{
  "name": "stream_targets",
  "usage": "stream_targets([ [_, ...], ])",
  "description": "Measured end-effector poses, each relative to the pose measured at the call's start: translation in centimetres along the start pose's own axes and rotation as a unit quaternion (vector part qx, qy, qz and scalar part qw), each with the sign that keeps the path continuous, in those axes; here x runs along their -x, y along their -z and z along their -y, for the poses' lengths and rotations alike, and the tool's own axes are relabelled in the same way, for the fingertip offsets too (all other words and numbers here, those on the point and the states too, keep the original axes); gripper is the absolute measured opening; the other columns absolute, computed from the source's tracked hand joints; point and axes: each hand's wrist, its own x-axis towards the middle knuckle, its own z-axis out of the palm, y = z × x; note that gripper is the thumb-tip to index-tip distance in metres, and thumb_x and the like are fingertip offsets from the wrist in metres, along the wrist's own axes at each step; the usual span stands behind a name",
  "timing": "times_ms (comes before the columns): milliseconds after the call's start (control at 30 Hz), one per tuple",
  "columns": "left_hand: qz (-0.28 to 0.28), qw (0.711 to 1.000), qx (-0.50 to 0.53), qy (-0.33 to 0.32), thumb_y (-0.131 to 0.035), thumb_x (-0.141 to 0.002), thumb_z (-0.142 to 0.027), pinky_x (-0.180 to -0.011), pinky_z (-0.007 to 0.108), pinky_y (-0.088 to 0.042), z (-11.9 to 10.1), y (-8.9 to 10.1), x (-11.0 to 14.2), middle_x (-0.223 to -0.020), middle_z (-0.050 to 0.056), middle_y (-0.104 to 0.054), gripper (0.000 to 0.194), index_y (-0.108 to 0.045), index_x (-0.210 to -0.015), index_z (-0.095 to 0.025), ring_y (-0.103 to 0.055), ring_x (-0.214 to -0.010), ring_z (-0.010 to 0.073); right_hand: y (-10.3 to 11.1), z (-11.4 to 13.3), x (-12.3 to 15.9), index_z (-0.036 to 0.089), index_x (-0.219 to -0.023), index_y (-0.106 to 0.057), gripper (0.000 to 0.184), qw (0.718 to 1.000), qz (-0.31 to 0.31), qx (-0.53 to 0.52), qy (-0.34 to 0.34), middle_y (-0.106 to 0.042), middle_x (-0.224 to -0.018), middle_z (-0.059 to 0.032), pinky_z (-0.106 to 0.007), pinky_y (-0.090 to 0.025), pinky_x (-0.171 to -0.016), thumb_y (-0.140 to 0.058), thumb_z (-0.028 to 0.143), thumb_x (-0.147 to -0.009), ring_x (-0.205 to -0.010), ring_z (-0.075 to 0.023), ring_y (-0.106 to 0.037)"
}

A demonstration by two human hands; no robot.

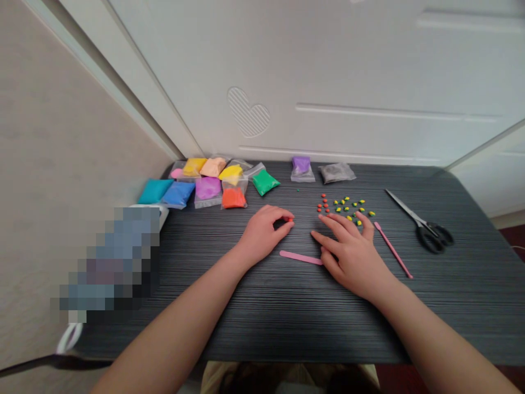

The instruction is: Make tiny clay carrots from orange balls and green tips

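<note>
Between thumb and forefinger, my left hand point(264, 232) pinches a small orange clay piece point(290, 220). My right hand point(355, 251) rests palm down to the right with its fingers spread. Its thumb touches or lies over the end of a flat pink stick point(301, 257). Just beyond those fingers lie several small orange clay pieces point(325, 206). Beside them are several small yellow-and-green clay pieces point(346, 209), the nearest ones close to my fingertips. A thin pink modelling tool point(394, 250) is right of my right hand.
Bags of coloured clay, including an orange bag point(233, 198), a green bag point(264, 181), a purple bag point(302, 167) and a grey bag point(337, 173), line the back of the dark table point(254, 323). Black-handled scissors point(422, 223) lie at the right. A blurred-out object point(118, 257) occupies the left edge.
</note>
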Motion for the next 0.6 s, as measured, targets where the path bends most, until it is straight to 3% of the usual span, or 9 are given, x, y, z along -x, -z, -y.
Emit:
stream_targets([
  [233, -0.004, 1.000, 0.002, -0.002, -0.048, -0.078, -0.028, -0.079, 0.031, -0.042, -0.05, 0.01, 0.03, -0.086, 0.002, -0.063, 0.017, -0.061, -0.086, -0.020, -0.053, -0.085, 0.0155, 0.20, 0.26, 0.01, 0.030, -0.101, -0.060, 0.026, 1.000, -0.015, 0.000, 0.000, -0.043, -0.127, -0.0011, -0.051, -0.001, -0.100, -0.044, 0.030, -0.081, -0.118, -0.0232, -0.032],
  [400, -0.001, 1.000, 0.000, 0.002, -0.048, -0.078, -0.028, -0.080, 0.031, -0.041, -0.04, 0.04, -0.02, -0.086, 0.002, -0.063, 0.017, -0.061, -0.086, -0.021, -0.053, -0.085, 0.0157, 0.25, 0.32, -0.06, 0.029, -0.109, -0.056, 0.032, 1.000, -0.010, -0.003, -0.001, -0.042, -0.128, -0.0042, -0.053, -0.003, -0.099, -0.039, 0.039, -0.084, -0.119, -0.0244, -0.031],
  [600, 0.004, 1.000, 0.003, 0.008, -0.048, -0.078, -0.028, -0.080, 0.030, -0.041, -0.11, 0.06, -0.07, -0.085, 0.002, -0.063, 0.017, -0.061, -0.086, -0.020, -0.053, -0.085, 0.0152, 0.34, 0.32, 0.06, 0.031, -0.105, -0.058, 0.031, 1.000, -0.005, 0.000, -0.002, -0.041, -0.129, -0.0026, -0.053, -0.001, -0.099, -0.037, 0.042, -0.084, -0.120, -0.0239, -0.030],
])
